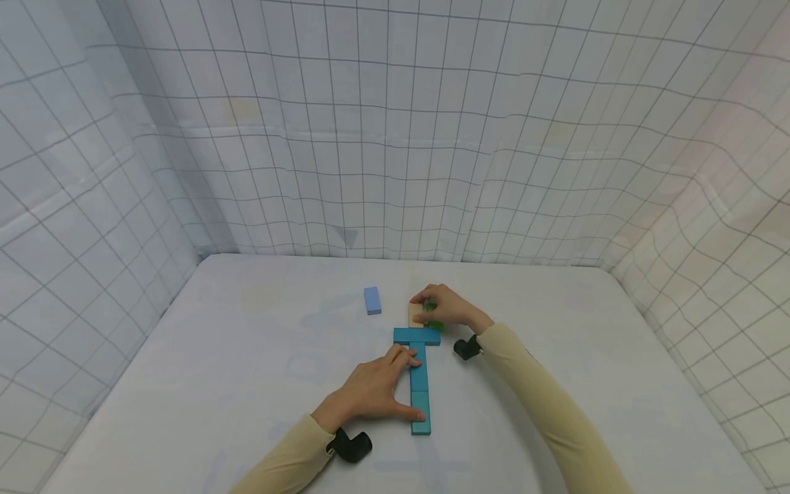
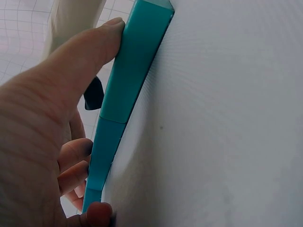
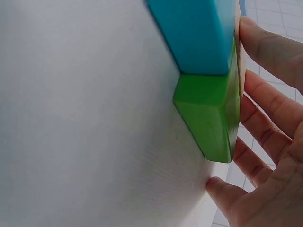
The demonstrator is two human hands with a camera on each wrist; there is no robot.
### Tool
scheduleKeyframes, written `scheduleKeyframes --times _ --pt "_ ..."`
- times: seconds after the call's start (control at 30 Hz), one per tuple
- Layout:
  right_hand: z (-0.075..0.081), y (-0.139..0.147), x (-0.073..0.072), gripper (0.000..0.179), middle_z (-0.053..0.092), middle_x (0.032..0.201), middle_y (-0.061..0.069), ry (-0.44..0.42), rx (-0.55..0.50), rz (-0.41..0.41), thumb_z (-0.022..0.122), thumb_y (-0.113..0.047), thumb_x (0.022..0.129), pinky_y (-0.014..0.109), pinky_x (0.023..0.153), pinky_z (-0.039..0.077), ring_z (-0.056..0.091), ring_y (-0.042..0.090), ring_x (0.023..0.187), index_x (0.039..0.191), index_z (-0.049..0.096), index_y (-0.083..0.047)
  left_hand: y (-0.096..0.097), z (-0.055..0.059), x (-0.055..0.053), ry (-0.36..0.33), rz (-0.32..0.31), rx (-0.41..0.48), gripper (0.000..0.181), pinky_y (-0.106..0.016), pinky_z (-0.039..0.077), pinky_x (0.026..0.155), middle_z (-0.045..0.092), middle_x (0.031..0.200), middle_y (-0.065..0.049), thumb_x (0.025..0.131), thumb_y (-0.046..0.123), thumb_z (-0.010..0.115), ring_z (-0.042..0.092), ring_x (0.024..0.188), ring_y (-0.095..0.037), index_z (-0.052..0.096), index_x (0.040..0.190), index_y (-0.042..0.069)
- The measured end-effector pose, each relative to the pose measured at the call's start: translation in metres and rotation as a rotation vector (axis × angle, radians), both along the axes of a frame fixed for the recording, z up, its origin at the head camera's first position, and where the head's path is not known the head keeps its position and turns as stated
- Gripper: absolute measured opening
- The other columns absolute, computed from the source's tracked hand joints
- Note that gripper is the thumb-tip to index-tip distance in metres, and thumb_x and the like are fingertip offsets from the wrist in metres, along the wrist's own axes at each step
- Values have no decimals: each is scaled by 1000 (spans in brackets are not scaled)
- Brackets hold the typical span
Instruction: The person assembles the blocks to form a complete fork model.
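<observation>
Two teal-blue blocks stand end to end in a column, the nearer one point(image 1: 420, 412) and the farther one point(image 1: 418, 374). A blue crossbar block point(image 1: 417, 336) tops them like a T. My left hand point(image 1: 373, 391) spreads along the column, its thumb touching the near block and its fingertips the far one. Beyond the crossbar, my right hand point(image 1: 449, 307) holds a light wooden block point(image 1: 415, 315) between thumb and fingers at opposite ends. A green block point(image 3: 208, 118) with a slanted side lies against the crossbar, partly covered by the right hand in the head view.
A small light-blue block point(image 1: 372, 300) lies apart, to the left of the wooden one. The white table point(image 1: 247, 370) is bordered by grid-patterned curtains point(image 1: 395, 137) at the back and both sides. Black wrist cameras point(image 1: 350, 446) sit beneath each wrist.
</observation>
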State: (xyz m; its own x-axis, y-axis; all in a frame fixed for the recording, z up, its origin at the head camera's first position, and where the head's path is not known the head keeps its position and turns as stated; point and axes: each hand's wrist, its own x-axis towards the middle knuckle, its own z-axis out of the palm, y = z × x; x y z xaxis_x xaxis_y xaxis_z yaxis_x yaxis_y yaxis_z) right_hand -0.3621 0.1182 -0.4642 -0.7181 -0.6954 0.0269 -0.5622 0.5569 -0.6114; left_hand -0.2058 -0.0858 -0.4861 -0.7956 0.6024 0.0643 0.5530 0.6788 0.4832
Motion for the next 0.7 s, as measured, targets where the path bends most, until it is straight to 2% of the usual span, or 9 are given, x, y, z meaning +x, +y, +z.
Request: scheduleKeyframes --times 0.7 --pt "-1 1 6 40 61 110 8 2 -19 -7 73 -24 86 40 93 40 52 24 105 118 65 -1 0 0 0 10 -5 14 85 -23 45 62 39 131 2 67 77 62 56 94 -12 46 131 23"
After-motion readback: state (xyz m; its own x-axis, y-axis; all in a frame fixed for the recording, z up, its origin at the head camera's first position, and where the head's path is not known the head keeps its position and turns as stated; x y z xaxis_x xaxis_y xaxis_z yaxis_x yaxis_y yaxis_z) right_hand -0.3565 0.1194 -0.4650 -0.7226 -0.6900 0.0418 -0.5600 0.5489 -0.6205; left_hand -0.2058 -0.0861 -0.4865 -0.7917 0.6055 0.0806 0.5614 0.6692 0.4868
